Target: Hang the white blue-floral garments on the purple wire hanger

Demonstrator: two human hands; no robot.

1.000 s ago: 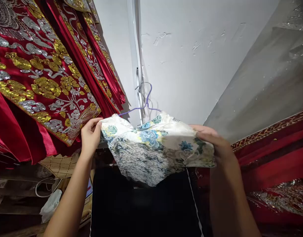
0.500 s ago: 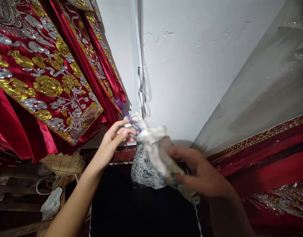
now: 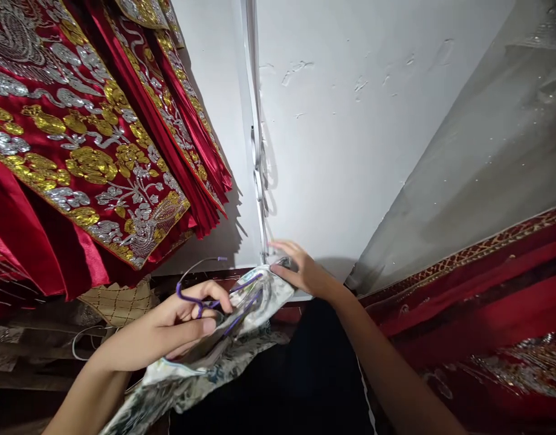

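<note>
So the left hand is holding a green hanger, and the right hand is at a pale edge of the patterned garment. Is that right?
Not quite: the hanger is purple, not green, as the head view shows. The left hand does hold it, and the right hand is at a pale edge of the patterned garment.

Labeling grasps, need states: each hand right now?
Left hand: closed on the purple hanger.
Right hand: fingers extended, thumb on the floral garment; whether it grips can't be told.

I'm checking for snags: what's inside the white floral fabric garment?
Parts of a thin purple hanger show inside the garment; its folds and the left hand hide the rest.
</note>
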